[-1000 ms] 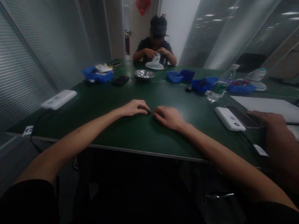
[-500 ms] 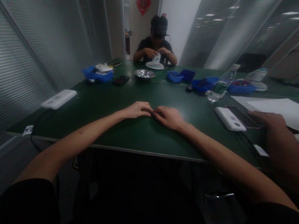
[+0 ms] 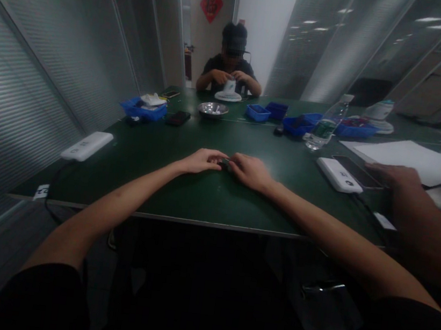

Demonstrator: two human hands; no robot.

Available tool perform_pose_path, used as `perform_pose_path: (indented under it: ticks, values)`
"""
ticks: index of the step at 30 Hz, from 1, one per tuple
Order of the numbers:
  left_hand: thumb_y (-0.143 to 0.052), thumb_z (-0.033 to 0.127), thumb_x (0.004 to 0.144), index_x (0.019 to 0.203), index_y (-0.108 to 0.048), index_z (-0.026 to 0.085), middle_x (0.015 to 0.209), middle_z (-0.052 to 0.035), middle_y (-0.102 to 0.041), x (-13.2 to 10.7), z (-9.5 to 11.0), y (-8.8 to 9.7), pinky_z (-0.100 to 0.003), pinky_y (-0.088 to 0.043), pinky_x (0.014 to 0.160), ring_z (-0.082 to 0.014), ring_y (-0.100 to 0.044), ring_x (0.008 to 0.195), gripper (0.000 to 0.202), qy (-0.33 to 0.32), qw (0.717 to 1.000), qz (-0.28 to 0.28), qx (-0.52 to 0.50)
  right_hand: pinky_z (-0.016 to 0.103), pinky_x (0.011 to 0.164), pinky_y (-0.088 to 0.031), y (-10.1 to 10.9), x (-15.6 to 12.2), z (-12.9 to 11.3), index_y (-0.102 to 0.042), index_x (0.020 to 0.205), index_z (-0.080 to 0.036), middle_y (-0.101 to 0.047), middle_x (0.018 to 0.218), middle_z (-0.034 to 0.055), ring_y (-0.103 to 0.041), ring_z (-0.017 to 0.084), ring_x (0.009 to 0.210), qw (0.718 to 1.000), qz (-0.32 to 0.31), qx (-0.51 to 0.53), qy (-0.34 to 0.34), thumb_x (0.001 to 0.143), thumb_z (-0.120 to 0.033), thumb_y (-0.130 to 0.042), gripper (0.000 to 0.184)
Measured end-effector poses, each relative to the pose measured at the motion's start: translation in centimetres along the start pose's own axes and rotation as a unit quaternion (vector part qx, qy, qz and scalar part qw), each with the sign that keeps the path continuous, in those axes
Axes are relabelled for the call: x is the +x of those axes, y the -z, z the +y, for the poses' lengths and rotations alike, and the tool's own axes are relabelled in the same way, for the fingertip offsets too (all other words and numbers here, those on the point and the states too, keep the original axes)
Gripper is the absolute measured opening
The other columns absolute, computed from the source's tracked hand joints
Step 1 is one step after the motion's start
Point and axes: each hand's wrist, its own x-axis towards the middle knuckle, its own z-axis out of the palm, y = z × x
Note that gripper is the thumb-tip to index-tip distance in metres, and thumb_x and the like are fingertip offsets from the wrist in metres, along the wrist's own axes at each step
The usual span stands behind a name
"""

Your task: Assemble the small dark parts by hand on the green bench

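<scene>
My left hand (image 3: 201, 161) and my right hand (image 3: 250, 171) rest on the green table (image 3: 184, 193), fingertips meeting at the middle. Both are curled in a pinch around a small dark part (image 3: 225, 163) that sits between them; it is too small and dim to name. My forearms stretch out from the near edge of the table.
A white power bank (image 3: 87, 145) with a cable lies at left; another (image 3: 339, 175) lies at right beside a phone (image 3: 355, 171) under a co-worker's hand (image 3: 393, 176). Blue bins (image 3: 143, 108), a metal bowl (image 3: 212, 109), a water bottle (image 3: 325, 128) and white paper (image 3: 404, 154) stand farther back. A person (image 3: 231, 66) sits opposite.
My two hands have drawn together, closing the gap around the small part. The white paper at right has shifted.
</scene>
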Motion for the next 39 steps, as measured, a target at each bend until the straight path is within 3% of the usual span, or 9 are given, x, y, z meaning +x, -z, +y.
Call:
perform_pose_path:
  ticks: [7,13,16,20,23,27,33,36,39]
  values:
    - [-0.077,0.031,0.087,0.141,-0.066,0.015,0.103,-0.0071,-0.067,0.1,-0.2,-0.1,-0.032,-0.048,0.079,-0.0173,-0.060,0.086,0.057,0.013,1.000,0.006,-0.005,0.030,0.074,-0.040,0.0,-0.1,0.0,-0.066,0.116,-0.021,-0.074,0.109,0.0100,-0.065,0.022,0.087,0.998,0.013,-0.028,-0.047,0.108,-0.043,-0.045,0.032]
    - [-0.075,0.033,0.090,0.132,-0.071,0.015,0.099,-0.0070,-0.069,0.0,0.1,-0.4,-0.032,-0.048,0.075,-0.0176,-0.059,0.082,0.046,-0.006,0.998,0.029,0.053,0.030,0.068,-0.038,0.1,-0.1,-0.1,-0.068,0.112,-0.022,-0.075,0.109,0.0089,-0.065,0.021,0.084,0.996,0.019,-0.039,-0.073,0.106,-0.043,-0.046,0.031]
    - [-0.074,0.033,0.092,0.125,-0.074,0.015,0.104,-0.0090,-0.072,-0.1,0.5,-0.4,-0.034,-0.050,0.081,-0.0193,-0.063,0.087,0.037,-0.017,0.997,0.029,0.065,0.030,0.068,-0.038,0.1,0.0,-0.1,-0.069,0.111,-0.022,-0.075,0.110,0.0091,-0.066,0.022,0.087,0.993,0.020,-0.042,-0.106,0.105,-0.041,-0.047,0.030]
    - [-0.073,0.033,0.094,0.114,-0.077,0.019,0.117,-0.0101,-0.073,-0.4,1.7,-0.4,-0.041,-0.047,0.100,-0.0239,-0.064,0.109,0.024,-0.074,0.994,-0.001,0.084,0.030,0.069,-0.039,0.2,0.1,0.1,-0.070,0.113,-0.022,-0.076,0.112,0.0092,-0.067,0.023,0.090,0.992,0.017,-0.036,-0.116,0.105,-0.040,-0.048,0.029]
    - [-0.072,0.032,0.095,0.115,-0.076,0.022,0.124,-0.0095,-0.073,-0.6,2.3,-0.6,-0.044,-0.044,0.108,-0.0252,-0.060,0.121,0.023,-0.093,0.991,-0.013,0.094,0.030,0.068,-0.039,0.1,0.1,0.1,-0.070,0.111,-0.022,-0.076,0.110,0.0095,-0.067,0.023,0.089,0.992,0.014,-0.036,-0.118,0.105,-0.041,-0.048,0.029]
    - [-0.070,0.032,0.097,0.120,-0.075,0.024,0.123,-0.0091,-0.073,-0.5,2.0,-0.6,-0.046,-0.043,0.109,-0.0261,-0.060,0.122,0.026,-0.072,0.989,-0.007,0.126,0.030,0.068,-0.040,0.1,0.2,0.1,-0.071,0.111,-0.022,-0.076,0.111,0.0098,-0.067,0.024,0.090,0.992,0.009,-0.036,-0.118,0.106,-0.041,-0.048,0.030]
    - [-0.065,0.036,0.098,0.122,-0.074,0.021,0.125,-0.0103,-0.072,-1.2,-0.2,3.0,-0.043,-0.046,0.106,-0.0273,-0.063,0.118,0.029,-0.004,0.979,0.035,0.202,0.030,0.067,-0.042,0.3,0.1,0.2,-0.069,0.110,-0.021,-0.076,0.111,0.0102,-0.067,0.022,0.086,0.994,0.001,-0.020,-0.107,0.106,-0.043,-0.048,0.030]
    - [-0.064,0.033,0.098,0.123,-0.073,0.020,0.129,-0.0111,-0.071,-2.4,-2.1,6.1,-0.042,-0.047,0.105,-0.0279,-0.064,0.118,0.030,0.086,0.961,0.073,0.253,0.029,0.068,-0.042,0.3,0.1,0.3,-0.069,0.111,-0.020,-0.076,0.109,0.0103,-0.066,0.021,0.084,0.995,0.003,-0.017,-0.103,0.106,-0.043,-0.048,0.031]
    - [-0.062,0.030,0.098,0.124,-0.071,0.018,0.128,-0.0123,-0.071,-4.0,-4.5,9.3,-0.040,-0.048,0.105,-0.0284,-0.065,0.118,0.030,0.185,0.920,0.124,0.322,0.029,0.067,-0.042,0.3,0.0,0.3,-0.069,0.110,-0.020,-0.075,0.108,0.0103,-0.066,0.021,0.084,0.995,0.001,-0.010,-0.101,0.106,-0.043,-0.048,0.032]
